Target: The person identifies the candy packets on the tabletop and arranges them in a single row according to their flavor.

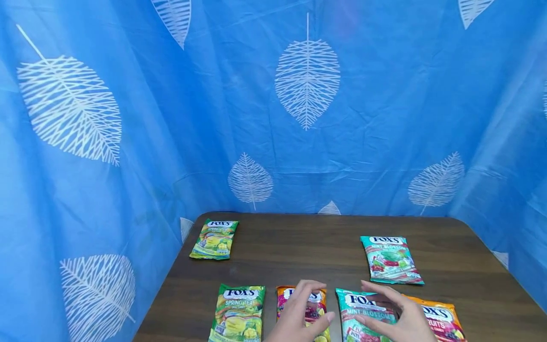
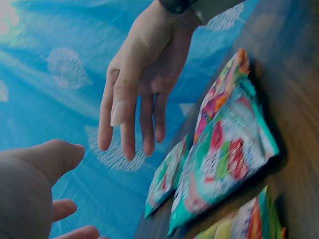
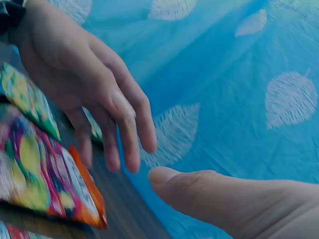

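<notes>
My left hand (image 1: 301,316) is over an orange-and-purple Fox's candy packet (image 1: 316,298) and covers part of it in the head view. Its fingers are relaxed and bent a little, thumb apart, with nothing between them. Over the teal Mint Blossom candy packet (image 1: 352,316) is my right hand (image 1: 403,318), also holding nothing, its thumb and fingers spread. That hand overlaps the edge of an orange Fruits candy packet (image 1: 444,320) at the right. In the left wrist view, the right hand (image 2: 144,74) hangs with loose fingers above the packets.
A green Spring Tea packet (image 1: 237,313) lies at the left of the front row. Farther back are another Spring Tea packet (image 1: 215,240) at left and a Mint Blossom packet (image 1: 391,261) at right. Blue leaf-print curtain (image 1: 363,142) surrounds the dark wooden table (image 1: 295,247).
</notes>
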A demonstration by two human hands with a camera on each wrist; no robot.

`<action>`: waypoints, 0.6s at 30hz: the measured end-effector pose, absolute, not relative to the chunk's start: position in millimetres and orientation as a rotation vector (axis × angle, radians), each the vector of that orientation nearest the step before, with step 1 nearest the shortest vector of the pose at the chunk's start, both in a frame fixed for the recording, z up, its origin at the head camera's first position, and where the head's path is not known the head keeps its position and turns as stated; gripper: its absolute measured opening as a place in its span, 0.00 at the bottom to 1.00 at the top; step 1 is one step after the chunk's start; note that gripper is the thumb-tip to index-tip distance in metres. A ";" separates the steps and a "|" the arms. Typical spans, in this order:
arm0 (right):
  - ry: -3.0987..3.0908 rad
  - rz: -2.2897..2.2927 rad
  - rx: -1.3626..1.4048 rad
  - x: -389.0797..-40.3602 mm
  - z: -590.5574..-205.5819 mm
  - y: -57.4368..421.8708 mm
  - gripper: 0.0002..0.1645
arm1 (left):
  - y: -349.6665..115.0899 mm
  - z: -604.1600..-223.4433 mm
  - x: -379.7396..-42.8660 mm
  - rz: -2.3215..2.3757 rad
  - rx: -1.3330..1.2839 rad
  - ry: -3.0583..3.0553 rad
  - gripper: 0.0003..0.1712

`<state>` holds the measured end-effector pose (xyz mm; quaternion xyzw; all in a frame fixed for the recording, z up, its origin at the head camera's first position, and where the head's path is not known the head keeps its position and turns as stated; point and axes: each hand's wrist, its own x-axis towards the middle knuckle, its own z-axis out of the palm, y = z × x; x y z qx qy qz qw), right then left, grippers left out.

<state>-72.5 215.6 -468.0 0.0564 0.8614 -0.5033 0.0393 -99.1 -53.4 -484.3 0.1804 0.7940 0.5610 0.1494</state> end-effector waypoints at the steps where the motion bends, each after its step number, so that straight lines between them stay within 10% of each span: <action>1: 2.648 -1.523 0.170 -72.4 -468.4 220.7 0.44 | -50.4 -484.7 -98.9 1.623 0.530 2.260 0.28; 18: 2.755 -1.319 0.223 -86.0 -461.0 286.6 0.52 | -2.5 -494.7 -114.6 1.550 0.630 2.162 0.28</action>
